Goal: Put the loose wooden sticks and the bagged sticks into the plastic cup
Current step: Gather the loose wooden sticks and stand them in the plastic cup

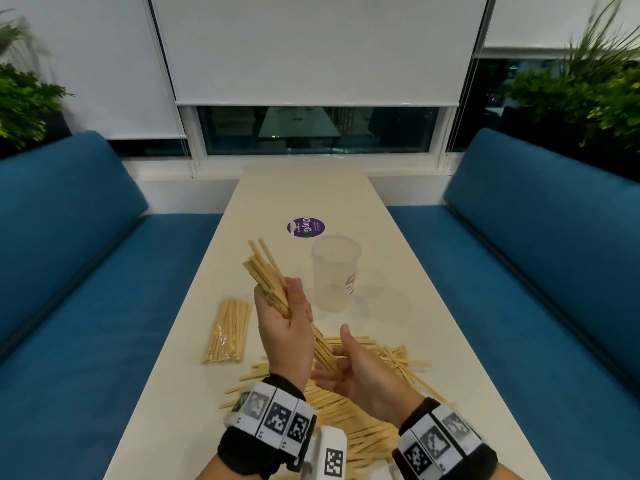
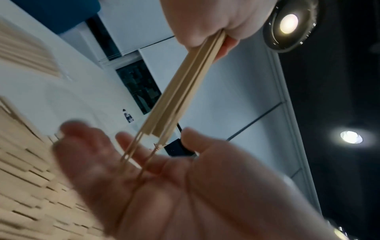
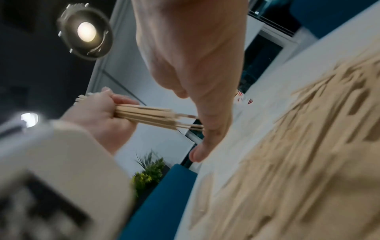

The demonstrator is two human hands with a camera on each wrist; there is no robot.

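My left hand (image 1: 284,317) grips a bundle of loose wooden sticks (image 1: 266,271), tilted with its top end to the far left, above the table. The bundle's lower ends touch the upturned palm of my right hand (image 1: 356,368), whose fingers are relaxed; the left wrist view shows that palm (image 2: 164,178) under the stick ends (image 2: 176,97). The clear plastic cup (image 1: 334,271) stands upright just right of and beyond the left hand, with no sticks visible in it. A pile of loose sticks (image 1: 398,355) lies under both hands. The bagged sticks (image 1: 228,330) lie flat to the left.
A round purple lid (image 1: 305,227) lies just beyond the cup. The narrow white table (image 1: 304,192) runs away from me between two blue benches (image 1: 69,271) (image 1: 519,271). Plants stand at both far corners, and a window is behind the table's far end.
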